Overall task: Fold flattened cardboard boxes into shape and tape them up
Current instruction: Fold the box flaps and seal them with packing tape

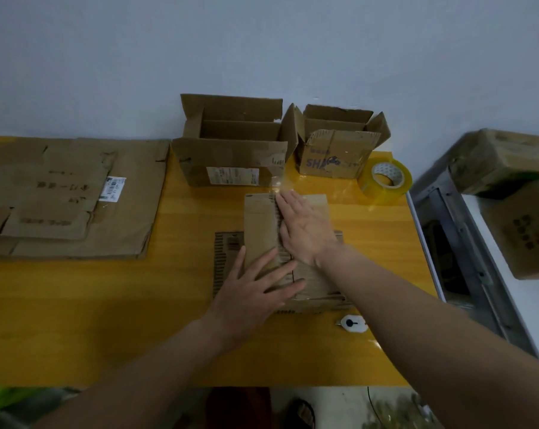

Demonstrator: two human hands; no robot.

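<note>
A small cardboard box [259, 221] stands on the yellow table [107, 305] with its flaps folded shut on top. My left hand [256, 292] lies flat with spread fingers on the near part of the top. My right hand [305, 230] presses flat along the centre seam, fingers pointing away from me. A roll of clear yellowish tape [386, 178] stands at the table's far right. A small white cutter [352, 324] lies by the box's near right corner, beside my right forearm.
Two opened boxes stand at the back against the wall: a large one [231, 150] and a smaller printed one [336, 150]. A stack of flattened cardboard [63, 196] covers the table's left. More boxes [516, 196] sit on a metal frame to the right.
</note>
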